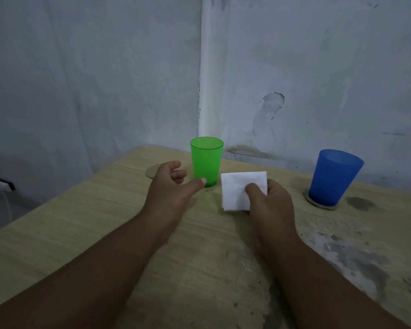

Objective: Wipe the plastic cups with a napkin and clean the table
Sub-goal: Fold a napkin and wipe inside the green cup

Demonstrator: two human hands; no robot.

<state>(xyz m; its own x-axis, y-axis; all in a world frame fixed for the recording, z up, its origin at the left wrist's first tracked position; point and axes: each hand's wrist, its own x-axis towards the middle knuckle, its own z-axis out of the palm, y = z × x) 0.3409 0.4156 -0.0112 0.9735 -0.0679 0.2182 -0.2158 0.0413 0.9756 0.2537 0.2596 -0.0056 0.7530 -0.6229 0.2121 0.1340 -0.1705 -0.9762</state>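
A green plastic cup stands upright on the wooden table near the far corner. My left hand hovers just left of it, fingers curled apart, the thumb tip at the cup's base, holding nothing. My right hand pinches a folded white napkin right of the green cup. A blue plastic cup stands upright on a round coaster at the right.
A bare round coaster lies behind my left hand. Dark stains and grey smudges mark the table's right side. Walls close off the table at the back. A white chair or fixture stands at far left, beyond the table edge.
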